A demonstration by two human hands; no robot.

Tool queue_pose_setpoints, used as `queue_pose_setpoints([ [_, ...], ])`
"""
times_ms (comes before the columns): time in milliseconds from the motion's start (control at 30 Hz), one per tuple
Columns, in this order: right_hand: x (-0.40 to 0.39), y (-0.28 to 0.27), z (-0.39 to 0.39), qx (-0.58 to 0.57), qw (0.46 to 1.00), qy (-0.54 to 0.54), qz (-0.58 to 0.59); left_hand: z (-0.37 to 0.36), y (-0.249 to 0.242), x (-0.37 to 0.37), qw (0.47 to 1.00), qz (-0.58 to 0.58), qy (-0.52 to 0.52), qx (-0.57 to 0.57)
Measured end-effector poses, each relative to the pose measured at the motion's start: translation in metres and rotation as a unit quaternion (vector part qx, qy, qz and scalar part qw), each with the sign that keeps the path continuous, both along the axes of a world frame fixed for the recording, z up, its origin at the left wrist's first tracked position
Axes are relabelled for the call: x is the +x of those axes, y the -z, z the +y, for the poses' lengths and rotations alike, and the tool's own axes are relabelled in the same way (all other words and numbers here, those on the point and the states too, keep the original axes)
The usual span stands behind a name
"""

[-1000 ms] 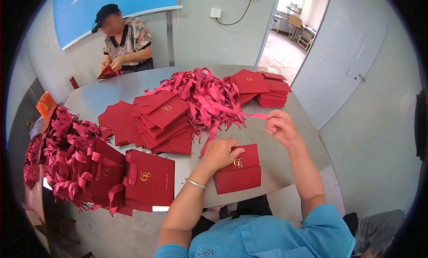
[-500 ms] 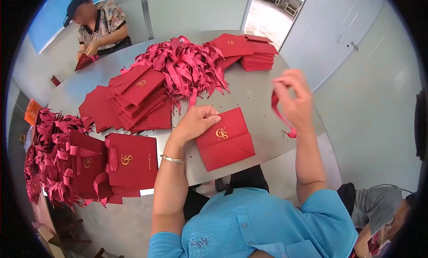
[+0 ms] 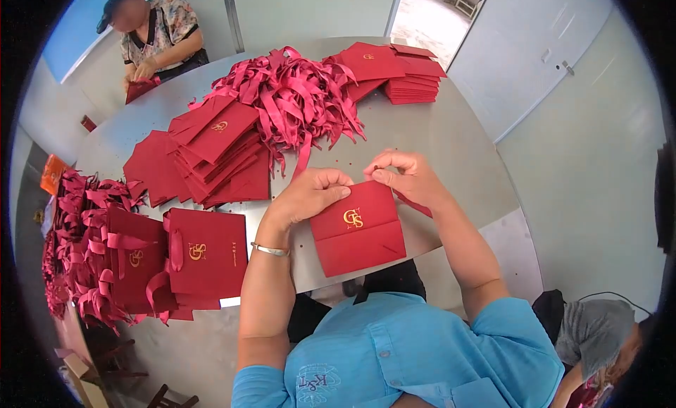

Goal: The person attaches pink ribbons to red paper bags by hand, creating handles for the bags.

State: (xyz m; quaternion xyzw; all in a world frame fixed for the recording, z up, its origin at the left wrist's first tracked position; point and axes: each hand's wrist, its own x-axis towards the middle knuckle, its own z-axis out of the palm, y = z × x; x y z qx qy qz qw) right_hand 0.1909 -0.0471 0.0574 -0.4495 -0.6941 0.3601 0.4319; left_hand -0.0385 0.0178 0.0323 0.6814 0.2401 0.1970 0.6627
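Note:
A red paper gift bag (image 3: 358,228) with a gold monogram lies folded flat at the table edge in front of me. My left hand (image 3: 318,194) grips its upper left corner, thumb on top. At the bag's upper right corner is my right hand (image 3: 408,179), its thumb and forefinger pinched together. A red ribbon (image 3: 414,204) trails from under that hand along the bag's right side. What the fingertips do at the bag's edge is partly hidden.
A heap of loose red ribbons (image 3: 292,101) lies beyond my hands. Flat bags (image 3: 218,154) are piled left of it, more bags (image 3: 412,80) at the far right. Bags with ribbon handles (image 3: 208,256) stand at the left. A person (image 3: 158,38) across the table handles a red bag.
My right hand has come down and left from above the table's right side to the bag's upper right corner, bringing the ribbon along. My left hand still grips the bag.

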Motion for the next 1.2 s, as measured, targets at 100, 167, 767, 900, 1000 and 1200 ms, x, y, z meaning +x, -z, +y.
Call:
queue_pose_setpoints([
  [100, -0.001, 0.005, -0.005, -0.156, 0.978, 0.012, 0.139, -0.003, -0.002, 0.002, 1.0, -0.021, 0.001, -0.01],
  [167, 0.001, 0.005, -0.008, -0.19, 0.967, 0.013, 0.17, -0.003, -0.001, 0.003, 1.0, -0.012, 0.005, 0.006],
  [767, -0.022, 0.038, -0.029, 0.037, 0.993, 0.076, 0.083, -0.027, -0.017, 0.014, 0.997, 0.022, 0.068, 0.018],
  [900, -0.02, 0.028, -0.032, 0.001, 0.993, 0.089, 0.083, -0.028, -0.014, 0.017, 0.994, -0.032, 0.078, -0.065],
  [1000, -0.021, 0.029, -0.038, -0.023, 0.986, 0.098, 0.136, -0.03, -0.009, 0.019, 0.985, -0.063, 0.087, -0.132],
  [1200, -0.015, 0.028, -0.06, -0.055, 0.975, 0.116, 0.179, -0.04, -0.013, 0.027, 0.969, -0.077, 0.112, -0.206],
])
